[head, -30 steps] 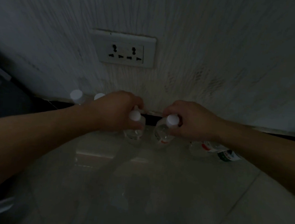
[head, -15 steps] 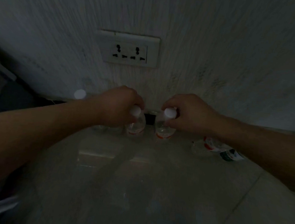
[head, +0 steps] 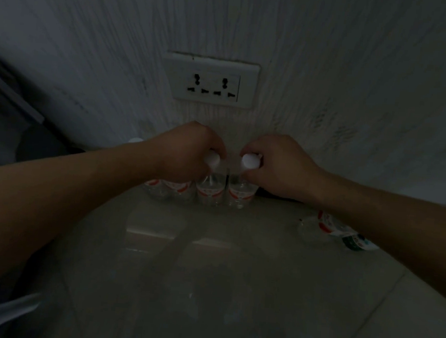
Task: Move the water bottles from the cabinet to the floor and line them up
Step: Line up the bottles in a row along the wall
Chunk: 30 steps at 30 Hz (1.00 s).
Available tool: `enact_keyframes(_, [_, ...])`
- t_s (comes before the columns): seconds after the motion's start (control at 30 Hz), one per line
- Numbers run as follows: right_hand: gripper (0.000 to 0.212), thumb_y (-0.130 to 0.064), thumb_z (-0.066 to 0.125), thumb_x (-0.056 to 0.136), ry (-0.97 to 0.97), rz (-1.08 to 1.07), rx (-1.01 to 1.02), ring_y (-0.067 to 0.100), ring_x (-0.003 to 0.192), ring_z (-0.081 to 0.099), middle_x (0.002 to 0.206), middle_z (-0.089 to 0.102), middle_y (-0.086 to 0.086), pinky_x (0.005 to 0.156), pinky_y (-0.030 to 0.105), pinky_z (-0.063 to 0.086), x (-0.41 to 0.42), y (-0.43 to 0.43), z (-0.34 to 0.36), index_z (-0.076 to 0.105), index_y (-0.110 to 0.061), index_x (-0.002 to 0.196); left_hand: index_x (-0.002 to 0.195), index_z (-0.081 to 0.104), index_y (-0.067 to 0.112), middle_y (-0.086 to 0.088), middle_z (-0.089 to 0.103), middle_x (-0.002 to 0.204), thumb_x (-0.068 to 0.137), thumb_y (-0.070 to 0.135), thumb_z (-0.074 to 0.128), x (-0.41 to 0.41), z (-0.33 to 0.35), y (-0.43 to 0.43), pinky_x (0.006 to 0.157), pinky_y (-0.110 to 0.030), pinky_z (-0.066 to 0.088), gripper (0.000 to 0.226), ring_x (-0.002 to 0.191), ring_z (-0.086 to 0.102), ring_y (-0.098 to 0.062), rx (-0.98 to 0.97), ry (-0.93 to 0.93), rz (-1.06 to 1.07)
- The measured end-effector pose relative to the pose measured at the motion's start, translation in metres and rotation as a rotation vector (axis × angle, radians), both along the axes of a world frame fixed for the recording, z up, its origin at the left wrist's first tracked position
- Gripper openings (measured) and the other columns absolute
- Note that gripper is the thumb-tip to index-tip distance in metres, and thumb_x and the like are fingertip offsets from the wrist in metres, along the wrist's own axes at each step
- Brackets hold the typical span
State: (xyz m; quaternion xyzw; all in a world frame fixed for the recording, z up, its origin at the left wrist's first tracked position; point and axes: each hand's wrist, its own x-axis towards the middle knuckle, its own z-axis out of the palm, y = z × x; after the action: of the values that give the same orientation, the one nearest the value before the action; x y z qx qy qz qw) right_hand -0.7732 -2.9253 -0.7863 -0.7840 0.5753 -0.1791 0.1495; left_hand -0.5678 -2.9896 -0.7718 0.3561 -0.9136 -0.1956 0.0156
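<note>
Several clear water bottles with white caps and red labels stand in a row on the pale floor against the wall. My left hand [head: 188,152] grips the neck of one upright bottle [head: 210,192]. My right hand [head: 278,165] grips the capped neck of the bottle [head: 239,196] beside it on the right. Both bottles rest on the floor, side by side. Two more bottles [head: 168,189] stand to their left, partly hidden under my left forearm. One white cap [head: 135,140] shows behind that arm.
A white double wall socket [head: 210,80] sits just above the row. Crumpled empty bottles or wrappers [head: 330,229] lie on the floor at the right, under my right forearm. A dark object [head: 37,150] stands at the left by the wall. The tiled floor [head: 207,275] stretches toward me.
Both hands have carried their bottles forward to the wall and lowered them onto the floor beside the row. The view has moved closer to the wall.
</note>
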Motion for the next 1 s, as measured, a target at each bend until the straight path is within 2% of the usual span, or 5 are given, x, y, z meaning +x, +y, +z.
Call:
enact_keyframes(0.3, [0.015,-0.024,0.071,0.075,-0.030,0.004,0.002,0.017,0.076,0.064,0.083,0.073,0.003,0.067,0.033,0.045,0.009,-0.008,-0.006,0.075,-0.014,0.085,0.104,0.072,0.020,-0.001,0.070,0.102,0.073,0.012,0.071,0.005,0.000,-0.005,0.077,-0.025,0.043,0.032,0.091,0.062,-0.016,-0.011,0.012,0.003])
enact_keyframes(0.43, [0.016,-0.025,0.071,0.075,-0.016,0.004,0.008,0.019,0.079,0.065,0.085,0.074,0.004,0.069,0.037,0.050,0.010,-0.011,-0.009,0.075,-0.014,0.087,0.109,0.071,0.020,-0.002,0.069,0.107,0.076,0.014,0.071,0.007,-0.003,-0.005,0.079,-0.023,0.038,0.033,0.097,0.062,-0.018,-0.010,0.013,0.005])
enact_keyframes(0.67, [0.013,-0.021,0.070,0.077,0.016,0.020,-0.035,0.023,0.078,0.065,0.084,0.072,0.008,0.067,0.036,0.046,0.012,-0.012,-0.012,0.074,-0.011,0.086,0.112,0.070,0.018,-0.002,0.067,0.112,0.076,0.013,0.072,0.007,-0.004,-0.005,0.080,-0.022,0.035,0.036,0.102,0.060,-0.018,-0.005,0.006,-0.004])
enact_keyframes(0.87, [0.012,-0.024,0.069,0.076,0.052,0.019,-0.025,0.023,0.073,0.062,0.076,0.068,0.007,0.060,0.029,0.032,0.010,-0.011,-0.017,0.070,-0.012,0.077,0.110,0.070,0.017,-0.003,0.067,0.109,0.081,0.014,0.067,0.008,-0.007,-0.006,0.079,-0.023,0.037,0.029,0.099,0.060,-0.019,-0.009,0.035,-0.027])
enact_keyframes(1.0, [0.012,-0.025,0.068,0.075,0.073,0.016,0.010,0.028,0.076,0.062,0.078,0.067,0.009,0.064,0.032,0.041,0.011,-0.008,-0.018,0.069,-0.014,0.079,0.108,0.070,0.017,-0.002,0.067,0.106,0.079,0.013,0.067,0.009,-0.009,-0.007,0.077,-0.023,0.036,0.029,0.096,0.061,-0.018,-0.004,0.047,-0.036])
